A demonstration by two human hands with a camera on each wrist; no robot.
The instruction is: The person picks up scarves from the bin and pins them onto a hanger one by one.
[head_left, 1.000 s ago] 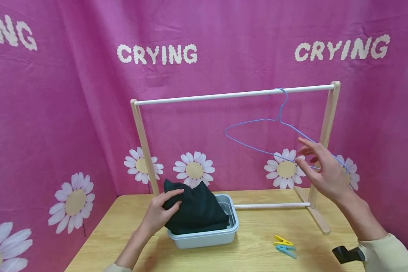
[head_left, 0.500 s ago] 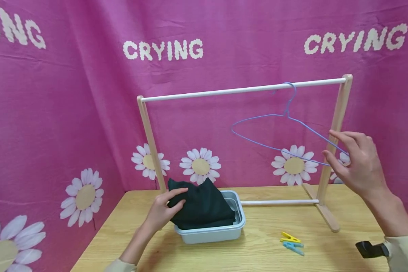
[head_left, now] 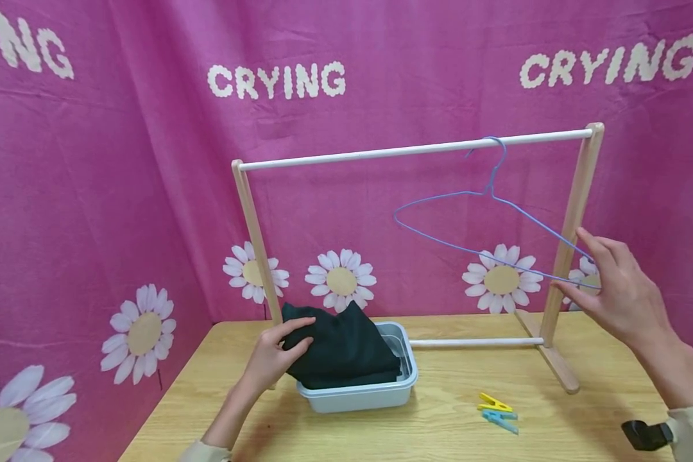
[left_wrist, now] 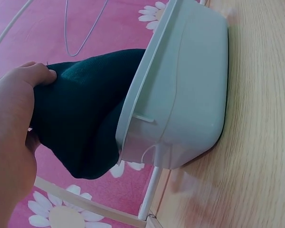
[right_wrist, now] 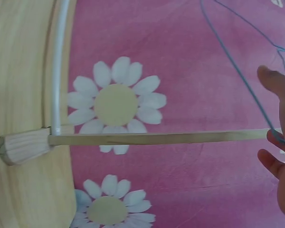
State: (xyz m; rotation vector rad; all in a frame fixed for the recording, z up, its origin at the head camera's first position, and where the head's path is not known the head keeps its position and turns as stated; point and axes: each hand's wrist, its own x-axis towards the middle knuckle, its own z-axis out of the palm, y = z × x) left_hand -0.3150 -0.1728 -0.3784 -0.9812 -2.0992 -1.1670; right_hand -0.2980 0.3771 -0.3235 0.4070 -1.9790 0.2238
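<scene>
A dark cloth (head_left: pixel 346 350) stands bunched in a pale plastic tub (head_left: pixel 360 399), its upper part rising over the rim. My left hand (head_left: pixel 274 350) pinches the cloth's upper left side between thumb and fingers; the left wrist view shows the cloth (left_wrist: pixel 85 109) stretching from the hand (left_wrist: pixel 14 123) into the tub. A blue wire hanger (head_left: pixel 439 243) hangs by its hook from the rack's top bar (head_left: pixel 358 155). At the hanger's right end is my right hand (head_left: pixel 629 289), fingers curled about the corner, thumb spread apart. The palm hides part of that corner.
Wooden uprights (head_left: pixel 574 212) hold the rack on the table (head_left: pixel 439 378), with a lower bar (head_left: pixel 476 343) near the surface. A yellow clothespin (head_left: pixel 495 403) and a blue clothespin (head_left: pixel 500 420) lie right of the tub. A pink curtain (head_left: pixel 404 58) hangs behind.
My right hand has moved right from the hanger's lower middle to its right end. The left hand stays at the cloth. The head view has shifted slightly.
</scene>
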